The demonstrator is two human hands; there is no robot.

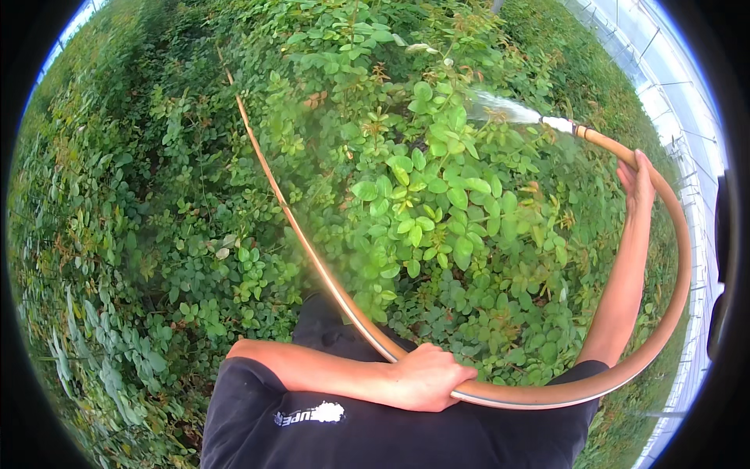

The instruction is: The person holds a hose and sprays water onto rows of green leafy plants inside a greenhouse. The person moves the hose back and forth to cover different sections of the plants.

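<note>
An orange-brown garden hose (pixel 679 252) with a pale stripe sweeps in a wide loop on my right. My left hand (pixel 433 378) grips it in front of my chest. From that fist the hose runs up and away to the left, thinning among the leaves. My right hand (pixel 637 179), on an outstretched arm, holds the hose a little behind its end. A white nozzle (pixel 558 123) is fixed there, pointing left. Out of it a white spray of water (pixel 507 106) fans onto the leafy bushes (pixel 457 193).
Dense green foliage (pixel 193 246) surrounds me on all sides, some leaves yellowish or brown. Along the right edge runs a pale translucent wall (pixel 674 111) with thin framing, like that of a greenhouse. Dark trousers (pixel 328 328) show below the hose, partly among the plants.
</note>
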